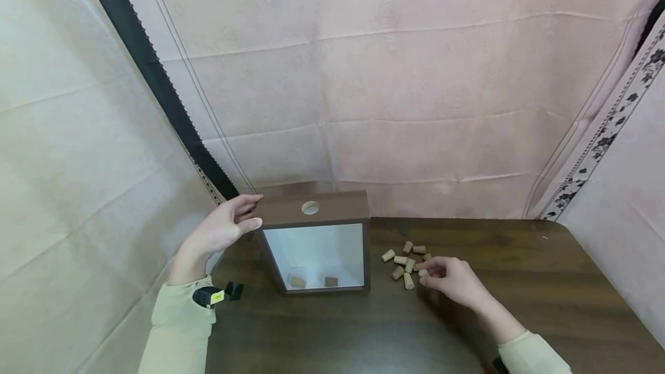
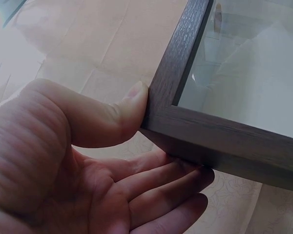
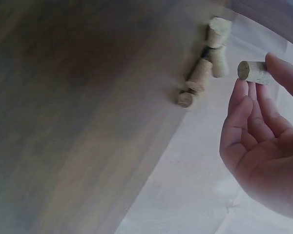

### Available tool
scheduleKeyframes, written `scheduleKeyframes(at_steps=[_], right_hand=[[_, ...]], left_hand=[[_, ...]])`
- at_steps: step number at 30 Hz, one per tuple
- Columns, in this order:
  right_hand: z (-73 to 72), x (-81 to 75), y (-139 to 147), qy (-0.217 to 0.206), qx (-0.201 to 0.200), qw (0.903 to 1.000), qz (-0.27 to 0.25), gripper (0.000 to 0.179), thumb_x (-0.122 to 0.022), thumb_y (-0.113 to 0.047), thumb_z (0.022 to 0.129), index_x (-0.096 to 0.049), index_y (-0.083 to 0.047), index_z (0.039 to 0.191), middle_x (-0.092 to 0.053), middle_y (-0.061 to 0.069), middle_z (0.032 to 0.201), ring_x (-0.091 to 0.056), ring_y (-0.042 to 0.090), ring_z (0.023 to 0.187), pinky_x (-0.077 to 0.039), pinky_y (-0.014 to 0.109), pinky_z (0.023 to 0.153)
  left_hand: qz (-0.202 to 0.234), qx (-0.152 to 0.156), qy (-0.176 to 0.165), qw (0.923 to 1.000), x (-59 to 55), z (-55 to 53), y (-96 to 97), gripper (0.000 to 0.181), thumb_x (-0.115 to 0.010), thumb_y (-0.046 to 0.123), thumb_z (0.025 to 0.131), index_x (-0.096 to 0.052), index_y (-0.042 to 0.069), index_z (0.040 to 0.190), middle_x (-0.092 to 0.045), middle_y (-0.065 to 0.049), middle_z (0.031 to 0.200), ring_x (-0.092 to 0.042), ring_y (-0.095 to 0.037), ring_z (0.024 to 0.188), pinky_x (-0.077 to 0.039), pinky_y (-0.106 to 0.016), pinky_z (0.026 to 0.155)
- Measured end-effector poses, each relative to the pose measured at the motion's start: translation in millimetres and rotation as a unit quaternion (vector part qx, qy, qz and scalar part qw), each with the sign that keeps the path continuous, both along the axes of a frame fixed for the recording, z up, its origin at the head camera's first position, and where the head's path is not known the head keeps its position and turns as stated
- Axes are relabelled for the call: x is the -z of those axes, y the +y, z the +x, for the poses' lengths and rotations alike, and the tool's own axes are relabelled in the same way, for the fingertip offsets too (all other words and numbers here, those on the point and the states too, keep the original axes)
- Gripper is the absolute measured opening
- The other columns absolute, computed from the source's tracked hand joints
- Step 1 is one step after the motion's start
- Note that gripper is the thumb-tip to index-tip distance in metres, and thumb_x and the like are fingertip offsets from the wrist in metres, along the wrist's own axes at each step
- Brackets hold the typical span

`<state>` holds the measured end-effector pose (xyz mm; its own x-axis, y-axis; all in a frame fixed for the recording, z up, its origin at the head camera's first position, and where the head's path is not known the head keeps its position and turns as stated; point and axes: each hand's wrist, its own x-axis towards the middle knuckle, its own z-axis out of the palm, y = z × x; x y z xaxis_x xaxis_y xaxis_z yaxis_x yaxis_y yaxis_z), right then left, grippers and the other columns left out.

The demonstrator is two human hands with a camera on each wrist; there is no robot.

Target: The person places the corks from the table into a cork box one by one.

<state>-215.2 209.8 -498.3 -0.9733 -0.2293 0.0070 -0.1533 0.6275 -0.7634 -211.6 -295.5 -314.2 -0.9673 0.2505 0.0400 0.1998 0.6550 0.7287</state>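
Your dark table (image 1: 291,333) carries a brown box (image 1: 343,206) toward its left end, near the far edge, the clear pane (image 1: 314,253) turned to the near edge. Your left hand (image 1: 224,227) rests against the box's upper left corner, thumb and fingers well parted, touching the frame rather than wrapped round it. Your right hand (image 1: 456,281), well apart from the box on its right side, has thumb and fingertips closed in a light pinch on one cork. In the box's top is a round hole (image 1: 310,208); your left hand is the nearer to it. Loose corks (image 1: 410,265) cluster between the box and your right hand, just beside your fingertips. The held cork (image 3: 254,72) lies to the right of the hole and lower than it. Its long axis runs out from your thumb across the fingertips, one flat end bare; how that axis stands to the hole, you cannot tell. The right wrist view gives you that bare end plainly; the head view adds the hole and two corks (image 1: 298,282) behind the pane, neither seen from the right wrist.
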Motion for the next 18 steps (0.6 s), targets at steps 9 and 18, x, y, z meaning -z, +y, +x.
scheduleKeyframes(at_steps=[9, 18], right_hand=[[2.0, -13.5, -2.2, 0.018, 0.024, 0.9986, -0.044, 0.030, -0.084, -0.025, 0.095, -0.078, -0.010, 0.121, -0.078, 0.000, 0.109, -0.072, 0.018, 0.101, -0.059, 0.039, 0.084], [7.2, -29.8, -9.8, 0.013, 0.024, 0.9930, -0.115, 0.035, -0.084, -0.028, 0.096, -0.076, -0.014, 0.127, -0.077, 0.007, 0.118, -0.073, 0.018, 0.106, -0.059, 0.030, 0.086]], left_hand=[[-0.006, 0.001, 0.006, 1.0000, -1.1, -0.6, -0.2, 0.064, -0.067, 0.017, 0.107, -0.039, 0.001, 0.162, -0.038, -0.025, 0.167, -0.038, -0.048, 0.152, -0.035, -0.066, 0.119], [-0.011, 0.001, 0.009, 0.9999, 0.9, -0.9, -0.3, 0.063, -0.066, 0.015, 0.106, -0.039, 0.000, 0.162, -0.039, -0.026, 0.167, -0.038, -0.049, 0.152, -0.034, -0.066, 0.119]])
